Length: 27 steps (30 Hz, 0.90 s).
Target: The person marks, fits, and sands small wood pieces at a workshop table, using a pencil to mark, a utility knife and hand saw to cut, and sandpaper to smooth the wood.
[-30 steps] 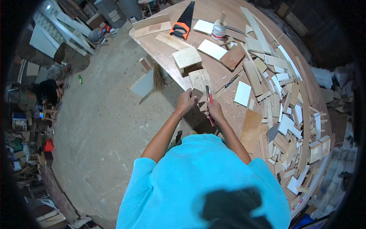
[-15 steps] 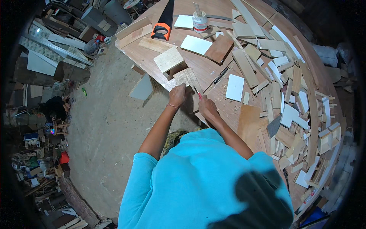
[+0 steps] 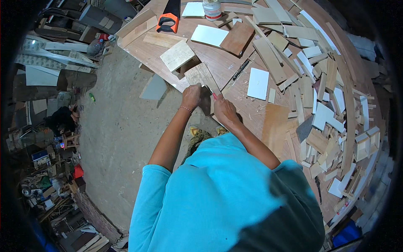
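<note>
My left hand [image 3: 192, 96] is closed on the near edge of a pale wooden piece [image 3: 201, 74] at the table's corner. Close by on its right, my right hand [image 3: 226, 111] grips a slim tool with a red handle [image 3: 215, 96]. Its thin end meets the side of the wooden piece; what kind of tool it is cannot be made out. Just beyond stands a pale wooden block [image 3: 177, 56], with a dark hollow below its top. A dark pen-like tool [image 3: 241, 70] lies to the right, near a white rectangular panel [image 3: 257, 84].
An orange-handled handsaw [image 3: 168, 23] and a white jar [image 3: 212, 9] stand at the table's far side. Many wood offcuts [image 3: 319, 119] heap up on the right. Shavings lie on the tabletop [image 3: 247, 113]. Concrete floor [image 3: 119, 138] stretches to the left, with clutter along the wall.
My view has shifted slightly, so the table's things sit a little higher and further left. Both hands keep their holds, with the tool still against the wooden piece.
</note>
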Available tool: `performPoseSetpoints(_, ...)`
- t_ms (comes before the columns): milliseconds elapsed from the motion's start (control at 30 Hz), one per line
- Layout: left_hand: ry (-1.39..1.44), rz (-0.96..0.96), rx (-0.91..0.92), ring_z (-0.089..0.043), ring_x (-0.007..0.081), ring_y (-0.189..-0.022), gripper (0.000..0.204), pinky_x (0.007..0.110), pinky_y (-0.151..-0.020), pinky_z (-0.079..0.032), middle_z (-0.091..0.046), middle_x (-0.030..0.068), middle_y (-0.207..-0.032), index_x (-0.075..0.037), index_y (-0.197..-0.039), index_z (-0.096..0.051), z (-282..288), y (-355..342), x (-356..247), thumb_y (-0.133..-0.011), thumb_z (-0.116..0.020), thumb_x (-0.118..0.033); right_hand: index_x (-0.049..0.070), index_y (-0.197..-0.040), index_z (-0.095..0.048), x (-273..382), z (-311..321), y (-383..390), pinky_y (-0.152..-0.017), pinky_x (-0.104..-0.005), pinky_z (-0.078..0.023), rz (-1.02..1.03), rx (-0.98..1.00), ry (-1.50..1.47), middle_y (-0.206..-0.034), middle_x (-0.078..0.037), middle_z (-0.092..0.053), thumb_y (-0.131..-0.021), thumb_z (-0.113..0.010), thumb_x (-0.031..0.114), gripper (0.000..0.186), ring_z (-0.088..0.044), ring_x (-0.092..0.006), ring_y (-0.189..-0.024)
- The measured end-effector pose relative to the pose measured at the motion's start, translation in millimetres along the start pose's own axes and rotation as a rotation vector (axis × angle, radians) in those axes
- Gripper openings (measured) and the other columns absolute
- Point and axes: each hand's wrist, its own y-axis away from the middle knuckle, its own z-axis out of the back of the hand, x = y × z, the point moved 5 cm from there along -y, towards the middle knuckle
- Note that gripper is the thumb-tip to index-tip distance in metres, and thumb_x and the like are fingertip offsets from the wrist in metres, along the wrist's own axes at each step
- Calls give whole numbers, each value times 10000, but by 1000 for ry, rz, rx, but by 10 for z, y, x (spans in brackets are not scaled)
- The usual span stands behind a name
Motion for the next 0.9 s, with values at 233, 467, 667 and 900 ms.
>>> performPoseSetpoints(233, 16, 43, 19, -573, 365, -734, 101, 432, -619, -455, -572, 212, -724, -25, -745, -517, 11, 10, -26, -649, -548, -41, -29, -833, -443, 23, -11, 46, -588, -468, -478, 81, -70, 37, -700, -268, -577, -881, -341, 201, 256, -592, -404, -680)
performPoseSetpoints(467, 41, -9, -40, -577, 362, -706, 149, 424, -603, -454, -577, 202, -717, -15, -755, -506, 42, 61, -102, -643, -588, -67, -40, -829, -485, 127, 97, 6, -590, -452, -493, 79, -26, 79, -722, -244, -594, -849, -364, 141, 218, -611, -370, -696)
performPoseSetpoints(667, -19, 14, 6, -583, 353, -704, 179, 418, -605, -461, -579, 202, -730, -5, -750, -490, 27, 66, -138, -627, -607, -65, -51, -894, -507, 194, 132, -64, -644, -438, -499, -40, 60, 70, -824, -227, -606, -846, -375, 145, 241, -611, -357, -781)
performPoseSetpoints(900, -40, 11, 31, -587, 357, -697, 185, 414, -609, -467, -581, 198, -705, -6, -751, -485, 6, 8, -101, -625, -608, -66, -51, -920, -519, 166, 107, -152, -663, -432, -498, -57, 73, 77, -847, -226, -607, -835, -398, 145, 245, -612, -349, -799)
